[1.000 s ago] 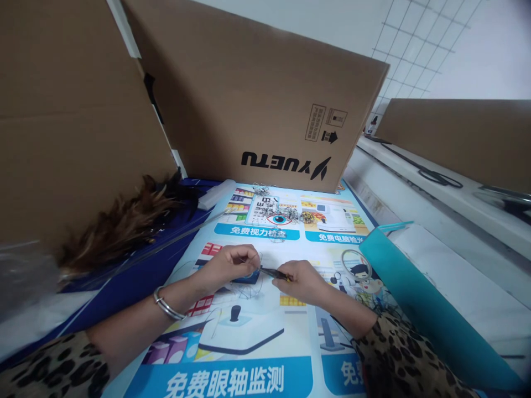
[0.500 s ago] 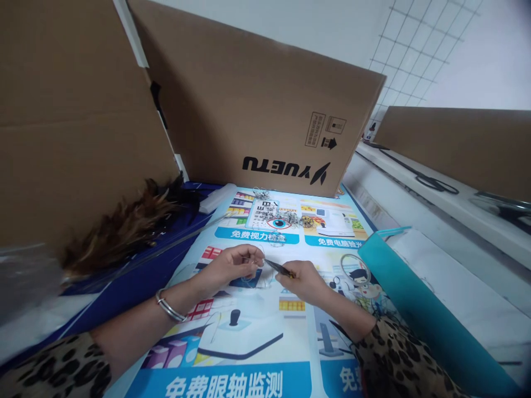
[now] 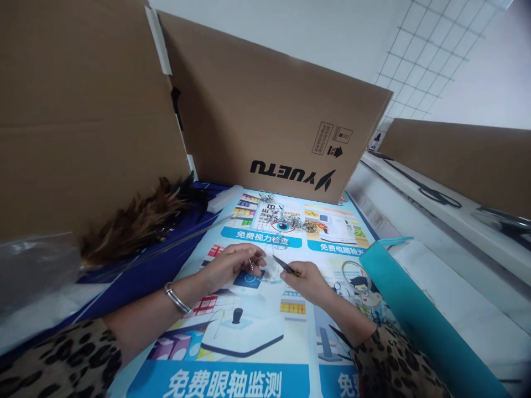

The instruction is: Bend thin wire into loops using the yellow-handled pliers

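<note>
Left hand: fingers curled, thumb and fingertips pinching thin wire.
Right hand: closed around the pliers, tips toward the left hand but apart from it.
Wire: at the left fingertips, above the printed sheet; seemingly looping toward the pliers, though too fine to trace.
Tangles: on the sheet, beyond both hands.
Feathers: heaped left of the sheet.
Ring: right of the pliers.

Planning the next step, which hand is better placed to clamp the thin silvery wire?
Probably the right hand: it holds the dark, pointed, plier-like metal tool, tip near the wire, while the left hand pinches it.
</note>
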`<state>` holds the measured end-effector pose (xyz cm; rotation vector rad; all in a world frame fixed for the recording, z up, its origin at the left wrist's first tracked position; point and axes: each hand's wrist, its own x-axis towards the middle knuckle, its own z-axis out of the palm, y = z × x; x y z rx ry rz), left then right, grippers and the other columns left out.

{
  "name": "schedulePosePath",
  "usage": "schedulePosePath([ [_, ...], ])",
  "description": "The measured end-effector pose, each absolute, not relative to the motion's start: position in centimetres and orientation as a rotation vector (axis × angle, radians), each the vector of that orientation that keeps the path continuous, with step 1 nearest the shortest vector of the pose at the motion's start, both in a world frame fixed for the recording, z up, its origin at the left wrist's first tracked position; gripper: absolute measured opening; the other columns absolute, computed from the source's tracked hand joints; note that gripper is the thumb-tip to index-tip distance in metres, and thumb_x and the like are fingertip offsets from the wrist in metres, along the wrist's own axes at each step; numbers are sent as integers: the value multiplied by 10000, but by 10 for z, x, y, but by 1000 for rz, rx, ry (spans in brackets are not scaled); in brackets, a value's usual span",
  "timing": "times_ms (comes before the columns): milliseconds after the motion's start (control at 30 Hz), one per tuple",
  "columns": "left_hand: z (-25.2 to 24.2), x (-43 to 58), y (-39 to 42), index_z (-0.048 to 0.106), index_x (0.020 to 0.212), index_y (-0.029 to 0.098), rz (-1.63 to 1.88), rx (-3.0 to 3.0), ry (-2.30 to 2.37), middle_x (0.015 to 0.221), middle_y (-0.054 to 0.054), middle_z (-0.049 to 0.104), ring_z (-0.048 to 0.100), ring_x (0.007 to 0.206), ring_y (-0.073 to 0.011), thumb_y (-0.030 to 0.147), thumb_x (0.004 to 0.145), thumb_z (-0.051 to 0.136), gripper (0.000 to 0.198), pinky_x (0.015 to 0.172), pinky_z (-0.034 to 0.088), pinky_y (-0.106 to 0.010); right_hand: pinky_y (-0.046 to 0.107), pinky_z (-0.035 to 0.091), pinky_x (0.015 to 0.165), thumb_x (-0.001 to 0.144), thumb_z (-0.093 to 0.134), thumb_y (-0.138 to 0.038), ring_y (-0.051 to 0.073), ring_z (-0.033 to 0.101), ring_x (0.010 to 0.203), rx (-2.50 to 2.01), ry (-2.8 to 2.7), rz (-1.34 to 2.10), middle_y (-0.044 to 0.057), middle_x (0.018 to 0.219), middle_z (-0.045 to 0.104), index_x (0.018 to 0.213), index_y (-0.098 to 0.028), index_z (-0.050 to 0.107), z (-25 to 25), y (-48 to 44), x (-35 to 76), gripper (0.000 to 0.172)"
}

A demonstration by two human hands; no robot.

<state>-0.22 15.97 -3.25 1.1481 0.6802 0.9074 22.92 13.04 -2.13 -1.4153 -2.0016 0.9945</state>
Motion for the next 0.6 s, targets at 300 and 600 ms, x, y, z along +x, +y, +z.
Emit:
schedulePosePath([
  [300,-34,-2,159,629,888,99,877,1073,675,846,-137,699,666,704,-222,348,837,537,270,611,456,-288,199,263,473,761,536,-407,80,331,514,-1411,-1913,1085,-43,539,378,619,-161,516,-18,132,229,285],
  [600,-31,-1,157,634,892,100,857,1074,635,890,-157,696,660,699,-223,376,839,520,303,607,475,-302,203,236,456,740,559,-418,71,289,494,-1390,-1807,1181,-54,526,355,696,-148,587,-20,136,231,275],
])
